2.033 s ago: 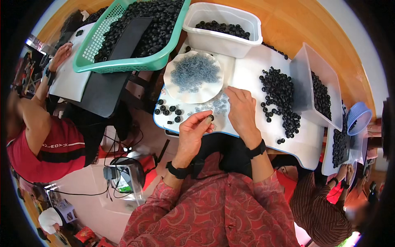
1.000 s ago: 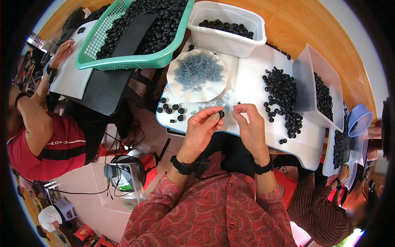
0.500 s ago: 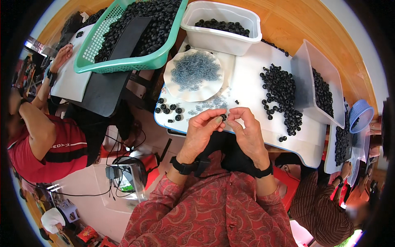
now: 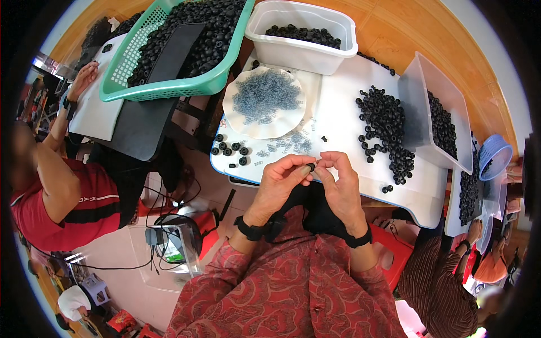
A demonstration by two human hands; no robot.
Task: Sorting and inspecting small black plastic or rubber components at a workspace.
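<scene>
Just past the table's front edge, my left hand (image 4: 276, 188) pinches a small round black part (image 4: 311, 167) between thumb and forefinger. My right hand (image 4: 342, 191) is closed at the fingertips against that part's right side; whatever it may hold is hidden. Beyond my hands, a white wavy-rimmed plate (image 4: 230, 112) carries a heap of small clear-grey coil springs (image 4: 267, 93), and more springs (image 4: 290, 143) lie loose in front of it. Left of those sit several round black parts (image 4: 227, 151). One tiny black piece (image 4: 324, 138) lies alone on the white tabletop.
A pile of black parts (image 4: 383, 127) spreads at right, beside a clear bin (image 4: 414, 107). A white tub (image 4: 304, 53) stands at the back, and a green basket (image 4: 163, 93) at upper left. Co-workers sit at left, in a red shirt (image 4: 84, 194), and at lower right, in stripes (image 4: 437, 287).
My right fingertips have closed in on the black part, where a gap showed before. Both hands have shifted slightly right and nearer to me.
</scene>
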